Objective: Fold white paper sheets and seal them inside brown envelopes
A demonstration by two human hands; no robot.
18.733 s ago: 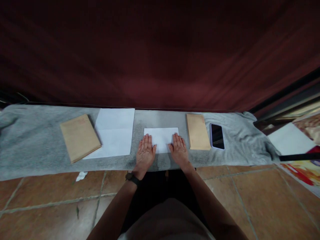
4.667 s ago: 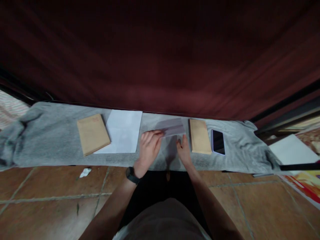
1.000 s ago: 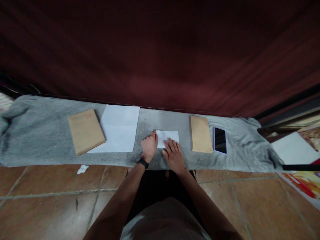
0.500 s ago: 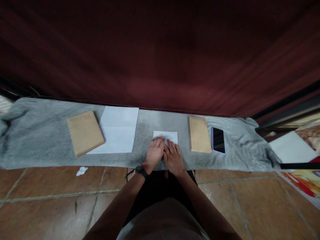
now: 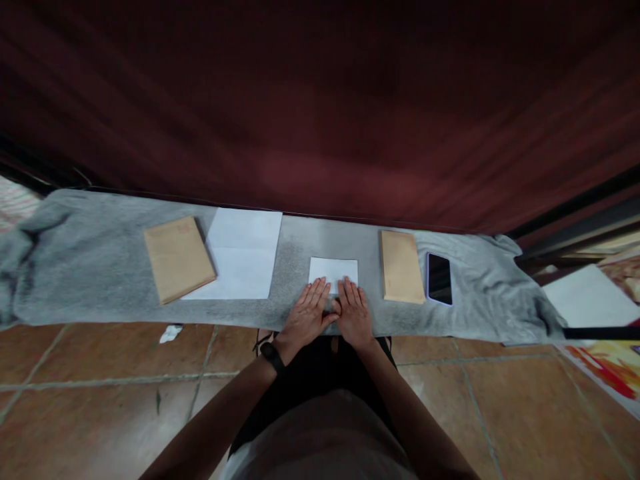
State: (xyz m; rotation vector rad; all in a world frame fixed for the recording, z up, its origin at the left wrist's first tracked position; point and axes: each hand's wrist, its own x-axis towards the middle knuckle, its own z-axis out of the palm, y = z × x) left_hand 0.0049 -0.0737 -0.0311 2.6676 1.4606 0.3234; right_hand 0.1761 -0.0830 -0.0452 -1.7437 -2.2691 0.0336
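Observation:
A small folded white paper lies flat on the grey cloth in front of me. My left hand, with a dark band on its wrist, rests palm down with its fingertips on the paper's near left part. My right hand lies flat on the near right part, fingers stretched out. The two thumbs come close together between the hands. Neither hand grips anything. The paper's near edge is partly hidden under the fingers.
Left of the hands, a stack of brown envelopes overlaps large white sheets. To the right lie another brown envelope stack and a phone. Grey cloth covers the narrow surface, with a dark red curtain behind it.
My left hand has slid left, apart from the right hand, and its fingers now lie straighter. More of the white paper shows. The view has shifted slightly.

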